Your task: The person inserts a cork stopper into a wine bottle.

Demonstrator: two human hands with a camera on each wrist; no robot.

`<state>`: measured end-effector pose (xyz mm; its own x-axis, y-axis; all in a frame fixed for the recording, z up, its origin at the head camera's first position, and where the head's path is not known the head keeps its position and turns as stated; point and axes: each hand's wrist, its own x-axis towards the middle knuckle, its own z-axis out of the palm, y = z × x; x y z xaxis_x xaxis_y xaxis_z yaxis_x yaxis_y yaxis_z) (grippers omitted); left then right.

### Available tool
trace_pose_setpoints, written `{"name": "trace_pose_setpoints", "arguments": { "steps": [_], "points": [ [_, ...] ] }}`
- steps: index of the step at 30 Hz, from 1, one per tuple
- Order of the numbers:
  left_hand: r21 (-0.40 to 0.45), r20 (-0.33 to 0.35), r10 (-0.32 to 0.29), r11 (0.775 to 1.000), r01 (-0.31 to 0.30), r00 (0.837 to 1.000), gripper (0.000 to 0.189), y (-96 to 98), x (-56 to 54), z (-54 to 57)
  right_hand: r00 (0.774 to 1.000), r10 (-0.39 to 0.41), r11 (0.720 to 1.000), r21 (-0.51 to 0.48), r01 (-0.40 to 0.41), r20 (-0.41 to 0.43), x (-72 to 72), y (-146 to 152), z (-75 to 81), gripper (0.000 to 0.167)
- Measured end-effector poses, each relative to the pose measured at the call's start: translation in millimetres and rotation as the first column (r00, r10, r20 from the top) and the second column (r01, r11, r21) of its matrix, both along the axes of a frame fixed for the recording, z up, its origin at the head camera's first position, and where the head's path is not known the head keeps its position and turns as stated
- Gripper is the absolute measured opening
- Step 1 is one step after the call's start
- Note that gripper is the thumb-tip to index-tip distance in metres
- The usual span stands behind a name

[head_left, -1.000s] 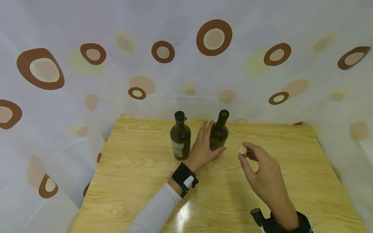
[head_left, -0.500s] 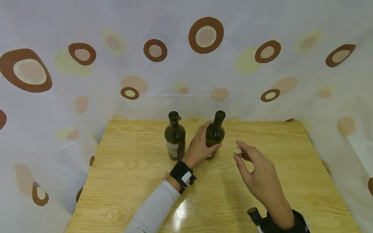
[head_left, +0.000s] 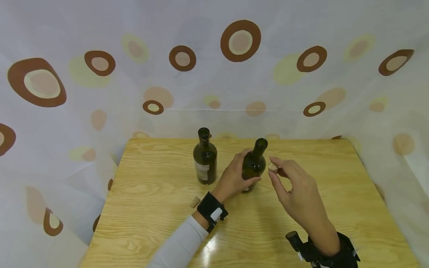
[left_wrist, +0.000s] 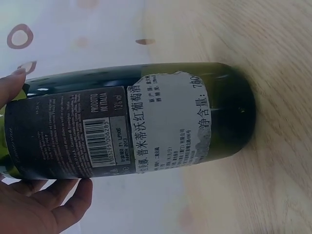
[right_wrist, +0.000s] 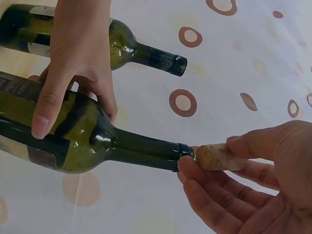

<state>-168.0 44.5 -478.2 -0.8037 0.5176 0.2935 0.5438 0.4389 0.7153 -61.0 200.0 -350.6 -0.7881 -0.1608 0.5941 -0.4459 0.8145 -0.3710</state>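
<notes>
My left hand (head_left: 232, 176) grips a dark green wine bottle (head_left: 253, 166) around its upper body. The bottle's neck leans to the right in the head view, and its back label with a barcode (left_wrist: 99, 141) faces the left wrist camera. My right hand (head_left: 298, 193) pinches a cork (right_wrist: 217, 157) between thumb and fingers. In the right wrist view the cork is right at the bottle's mouth, lined up with the neck, and a fingertip overlaps the rim. A second green wine bottle (head_left: 205, 156) stands upright, uncorked, left of the held one.
Another cork (head_left: 195, 201) lies on the wooden table (head_left: 151, 186) beside my left wrist. Behind the table's back edge hangs a pale curtain (head_left: 201, 89) with brown ring shapes, and it runs along both sides as well.
My left hand has drawn the held bottle nearer to me and slightly right, away from the standing bottle. My right hand has brought the cork closer to its mouth.
</notes>
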Motion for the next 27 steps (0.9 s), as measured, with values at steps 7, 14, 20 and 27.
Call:
{"name": "trace_pose_setpoints", "arguments": {
  "steps": [7,14,20,27],
  "points": [
    [-0.018,-0.026,-0.020,1.000,0.020,0.999,0.093,-2.3,9.0,0.9,0.997,0.013,1.000,0.000,-0.013,-0.073,-7.3,0,10.1,0.049],
    [-0.034,-0.017,-0.052,0.998,0.052,0.998,0.093,-4.0,17.9,3.7,0.990,0.018,1.000,-0.019,-0.021,-0.140,-15.6,-1,19.0,0.047],
    [-0.048,-0.017,-0.062,0.997,0.061,0.998,0.093,-6.1,25.8,3.9,0.993,0.026,0.999,-0.020,-0.028,-0.111,-20.1,-2,22.3,0.046],
    [-0.019,-0.030,-0.098,0.995,0.097,0.995,0.093,-4.7,31.6,3.9,0.997,0.007,1.000,-0.013,-0.008,-0.081,-22.5,0,18.5,0.042]
  ]
}}
